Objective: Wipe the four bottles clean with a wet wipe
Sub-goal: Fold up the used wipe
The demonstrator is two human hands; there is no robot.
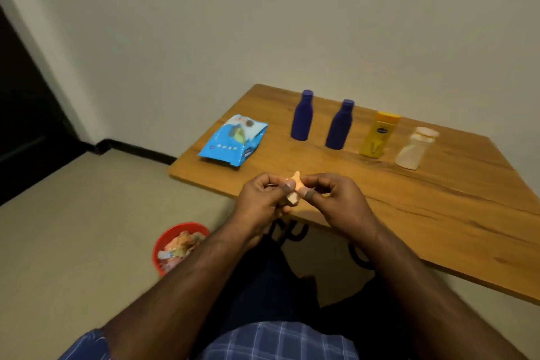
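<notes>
A wooden table [409, 207] stands against a pale wall, its near-left corner reaching out over a light floor. On the floor to the left of the table sits a red bin [163, 242] holding crumpled scraps of paper or wrapping. Toward the table's left end lies a blue wet-wipe pack [233, 140], flat on its back. To the right of the pack four bottles stand upright in a row, each apart from the next: a dark blue bottle [302, 115], a second dark blue bottle [340, 125], a yellow lotion bottle [378, 134] and, last on the right, a white bottle [415, 149] with a pale cap. In front of the table's near edge the left hand [260, 199] and the right hand [339, 199] meet, fingers curled, each pinching one side of a small wadded pale-orange wipe [295, 187] between thumb and fingertips. The wipe is bunched tight, a bit of it poking up above the fingers and a bit hanging below; it is held clear of the tabletop and well apart from the bottles. Both bare forearms run down to the bottom edge, where a blue checked shirt shows.
</notes>
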